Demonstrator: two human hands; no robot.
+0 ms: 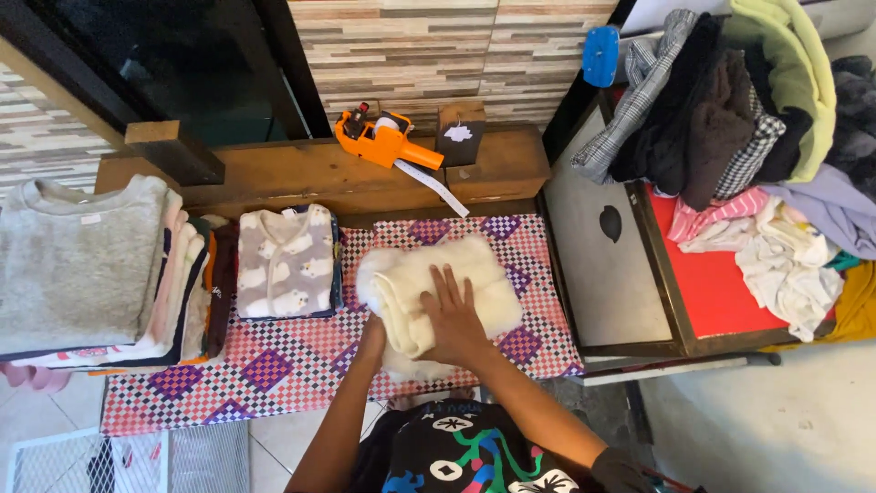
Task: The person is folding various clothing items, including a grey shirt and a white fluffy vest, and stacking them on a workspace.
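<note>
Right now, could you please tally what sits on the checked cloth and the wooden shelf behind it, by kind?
Fluffy cream garment under the hands: 1
Folded patterned garment: 1
Stacks of folded clothes: 1
Orange label gun: 1
Small wooden block: 1
Total: 5

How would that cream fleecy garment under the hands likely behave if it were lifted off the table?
The cream fleecy garment looks soft and thick, so it would probably flop and unfold. It seems light for its bulk. The right hand pressing flat on it suggests it springs back.
</note>
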